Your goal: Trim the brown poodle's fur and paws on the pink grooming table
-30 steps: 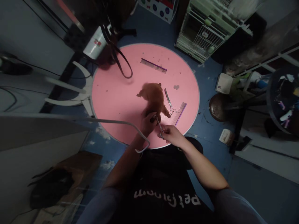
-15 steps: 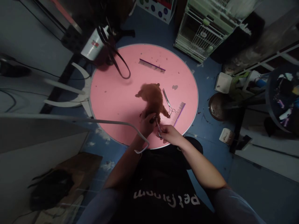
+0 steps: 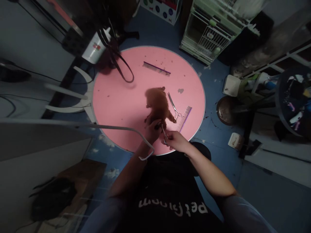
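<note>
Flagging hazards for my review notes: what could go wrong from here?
The held scissors in the right hand are close to the left hand and the brown dog; a sudden wriggle might cause a nick. The dog's outstretched paw lies beside the loose scissors, so it could knock them.

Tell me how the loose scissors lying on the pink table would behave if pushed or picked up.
The loose scissors look like metal, so they should feel stiff. Lying flat on the pink table, they would probably slide or swivel rather than roll. Their finger rings sit apart, so the blades may pivot when lifted by one ring.
</note>
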Action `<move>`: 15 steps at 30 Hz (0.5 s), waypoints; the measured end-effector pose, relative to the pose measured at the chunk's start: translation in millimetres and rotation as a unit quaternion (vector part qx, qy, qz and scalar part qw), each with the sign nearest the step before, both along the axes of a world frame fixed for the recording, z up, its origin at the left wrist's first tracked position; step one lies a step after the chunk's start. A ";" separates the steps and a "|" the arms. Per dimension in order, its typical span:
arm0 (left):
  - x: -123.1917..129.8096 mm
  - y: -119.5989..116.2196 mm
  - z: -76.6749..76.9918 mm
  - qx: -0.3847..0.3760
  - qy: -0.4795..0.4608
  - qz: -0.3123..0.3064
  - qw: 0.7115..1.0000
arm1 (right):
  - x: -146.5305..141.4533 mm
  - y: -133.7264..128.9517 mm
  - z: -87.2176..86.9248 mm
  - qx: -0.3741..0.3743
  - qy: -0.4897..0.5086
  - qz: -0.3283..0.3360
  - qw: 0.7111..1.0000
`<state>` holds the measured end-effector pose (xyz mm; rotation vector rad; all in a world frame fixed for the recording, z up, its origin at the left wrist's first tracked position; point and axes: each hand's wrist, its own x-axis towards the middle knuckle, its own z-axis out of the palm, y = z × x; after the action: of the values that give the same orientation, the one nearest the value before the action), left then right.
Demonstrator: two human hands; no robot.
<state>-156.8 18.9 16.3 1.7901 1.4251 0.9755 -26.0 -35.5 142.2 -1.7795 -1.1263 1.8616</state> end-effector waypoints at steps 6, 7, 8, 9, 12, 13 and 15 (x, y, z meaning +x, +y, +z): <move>-4.4 -4.0 -1.3 -0.008 -0.027 0.001 1.000 | 1.3 -21.6 12.4 0.018 0.070 0.027 0.997; -4.7 -4.0 -1.6 -0.007 -0.032 0.002 0.999 | 2.8 -27.1 14.7 0.020 0.067 0.031 0.997; -4.9 -3.6 -1.6 -0.006 -0.035 0.003 0.999 | 4.4 -32.2 16.8 0.030 0.051 0.036 0.998; -5.1 -3.1 -0.7 -0.005 -0.036 0.003 0.999 | 6.0 -36.6 18.6 0.051 0.020 0.044 0.998; -7.7 -2.6 10.8 -0.002 -0.028 0.000 1.000 | 9.2 -44.5 23.7 0.142 -0.132 0.085 0.977; -9.8 -3.6 18.5 0.002 -0.025 0.000 1.000 | 9.3 -45.6 25.2 0.165 -0.185 0.100 0.964; -15.9 -8.5 39.2 0.004 -0.043 0.000 0.999 | 7.8 -46.4 27.8 0.195 -0.268 0.136 0.934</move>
<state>-172.7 10.4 55.4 1.7337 1.3699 1.0464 -18.2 -81.9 169.9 -2.0104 -1.8704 1.1592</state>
